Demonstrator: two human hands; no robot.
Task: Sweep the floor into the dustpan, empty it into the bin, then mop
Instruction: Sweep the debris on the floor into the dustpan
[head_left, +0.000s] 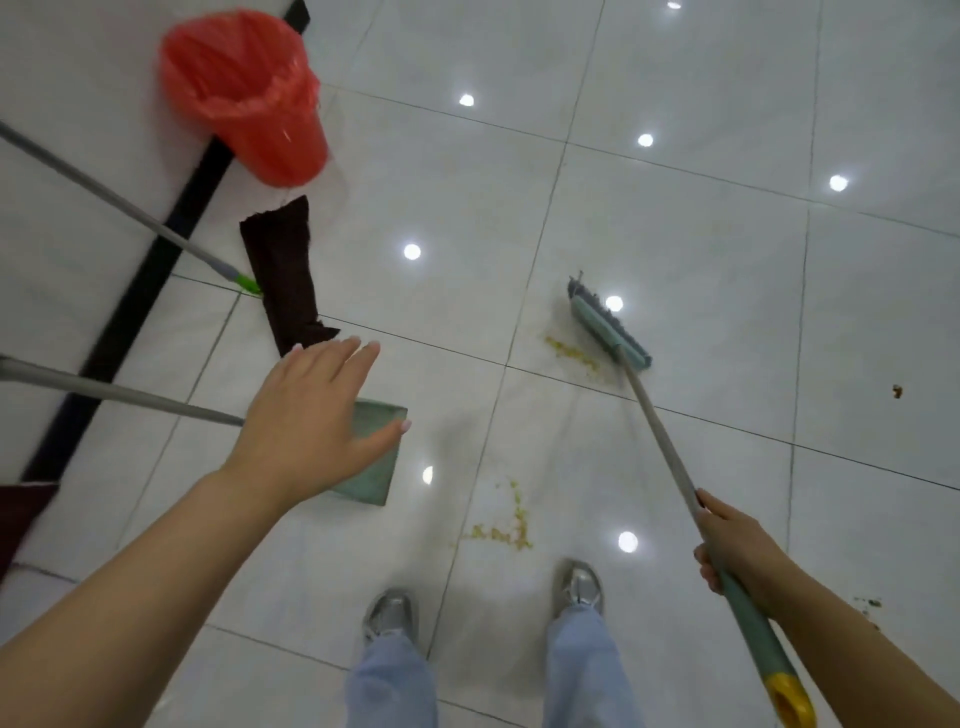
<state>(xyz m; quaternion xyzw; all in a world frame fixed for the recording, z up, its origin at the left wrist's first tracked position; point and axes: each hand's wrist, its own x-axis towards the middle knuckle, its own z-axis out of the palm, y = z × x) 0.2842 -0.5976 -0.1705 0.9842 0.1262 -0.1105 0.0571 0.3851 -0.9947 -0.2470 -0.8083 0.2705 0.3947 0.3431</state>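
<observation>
Bin (244, 98) with red liner, contents unseen

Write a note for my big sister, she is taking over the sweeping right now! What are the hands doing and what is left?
Right hand grips the broom handle; the head sits on the floor beside yellow crumbs.
Left hand is open, holding nothing, over the dustpan on the floor.
More yellow crumbs lie near the shoes.
Red-lined bin stands by the wall; the mop lies beside it.
Done: nothing in the dustpan that I can see.
Left: sweep, empty, mop.
</observation>
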